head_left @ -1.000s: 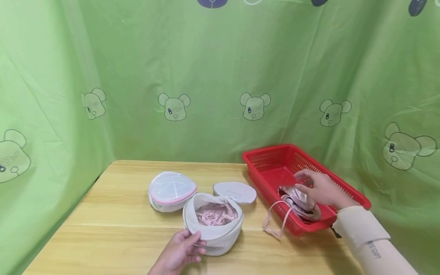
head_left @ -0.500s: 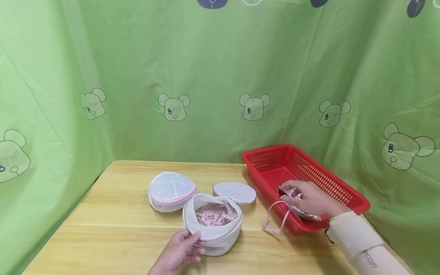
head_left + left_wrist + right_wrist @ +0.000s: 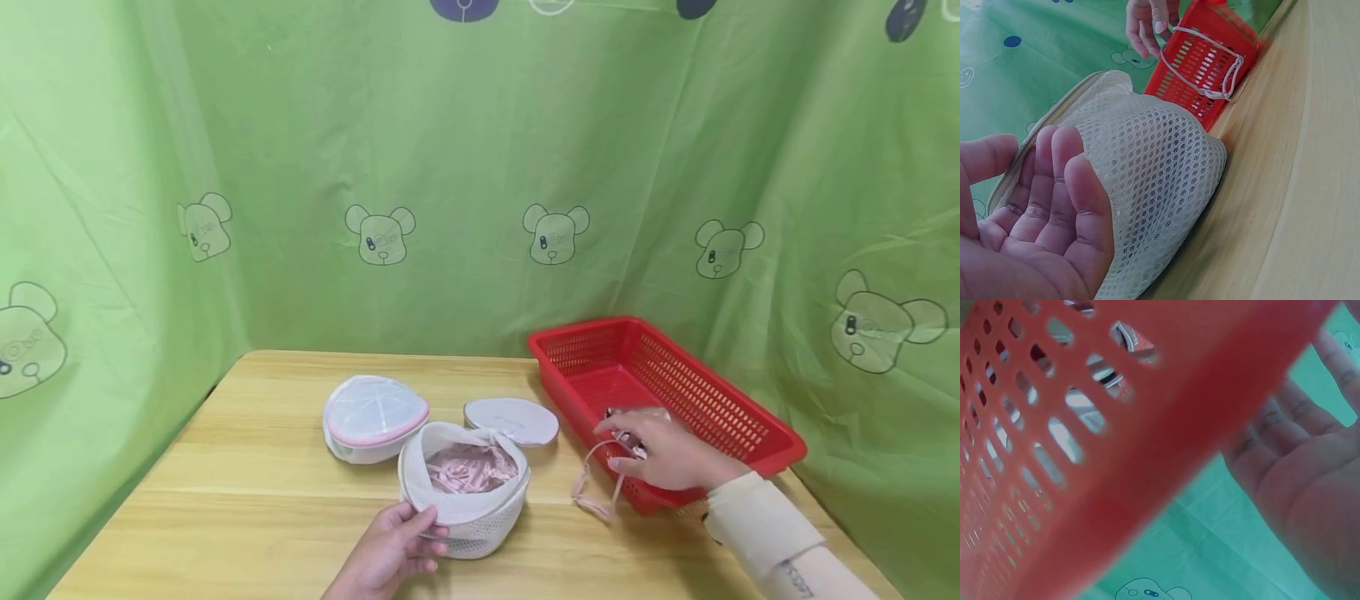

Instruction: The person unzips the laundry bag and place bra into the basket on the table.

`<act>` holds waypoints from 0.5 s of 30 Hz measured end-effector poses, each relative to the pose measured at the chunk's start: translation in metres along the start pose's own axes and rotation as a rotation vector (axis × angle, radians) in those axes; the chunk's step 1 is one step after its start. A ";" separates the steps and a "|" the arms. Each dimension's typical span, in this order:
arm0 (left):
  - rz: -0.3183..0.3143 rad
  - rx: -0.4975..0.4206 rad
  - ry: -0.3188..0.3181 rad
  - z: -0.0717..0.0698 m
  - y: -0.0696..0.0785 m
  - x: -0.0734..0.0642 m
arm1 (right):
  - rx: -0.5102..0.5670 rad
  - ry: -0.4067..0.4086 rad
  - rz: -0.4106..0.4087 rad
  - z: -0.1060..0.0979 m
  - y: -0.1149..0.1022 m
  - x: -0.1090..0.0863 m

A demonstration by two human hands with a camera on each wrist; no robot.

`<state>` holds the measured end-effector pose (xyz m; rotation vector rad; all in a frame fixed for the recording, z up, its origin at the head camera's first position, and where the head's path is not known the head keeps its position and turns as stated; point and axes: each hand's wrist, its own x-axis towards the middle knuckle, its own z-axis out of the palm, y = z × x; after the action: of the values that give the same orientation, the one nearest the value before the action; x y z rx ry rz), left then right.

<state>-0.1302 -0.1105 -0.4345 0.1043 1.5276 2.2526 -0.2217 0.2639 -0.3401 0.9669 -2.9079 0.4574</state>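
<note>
The left hand pinched the rim of the mesh bag; by the right edge of the table, the right hand, its grip impossible to tell, hung over the basket.

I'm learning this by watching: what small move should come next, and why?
I'd probably have the right hand curl its fingers round the cloth in the red basket: it already reaches over that cloth, a pink strap hangs outside, and the left hand holds the mesh bag, mouth open.
</note>
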 end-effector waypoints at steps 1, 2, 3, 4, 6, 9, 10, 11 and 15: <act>0.000 0.000 0.002 0.000 0.000 0.000 | -0.008 -0.009 0.011 0.001 -0.001 0.000; 0.000 0.000 0.003 0.000 0.000 0.000 | -0.011 -0.022 0.031 0.002 -0.002 0.000; -0.001 -0.001 0.004 0.000 0.000 0.000 | -0.012 -0.034 0.045 0.002 -0.002 0.000; -0.001 -0.002 0.005 0.000 0.000 0.000 | -0.013 -0.044 0.053 0.003 -0.002 0.000; -0.001 -0.005 0.006 0.000 0.000 0.000 | -0.007 -0.064 0.080 0.005 -0.003 -0.001; -0.002 -0.008 0.006 0.000 0.000 0.000 | -0.006 -0.089 0.093 0.008 -0.004 -0.001; -0.003 -0.008 0.006 0.000 0.000 0.000 | -0.008 -0.095 0.097 0.009 -0.005 0.000; -0.002 -0.008 0.006 0.000 0.000 0.000 | -0.010 -0.100 0.101 0.010 -0.005 0.000; 0.001 -0.005 0.004 0.000 0.000 0.000 | -0.039 -0.103 0.091 0.016 -0.004 0.001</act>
<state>-0.1297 -0.1103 -0.4346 0.0986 1.5239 2.2591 -0.2193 0.2556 -0.3537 0.8808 -3.0507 0.3636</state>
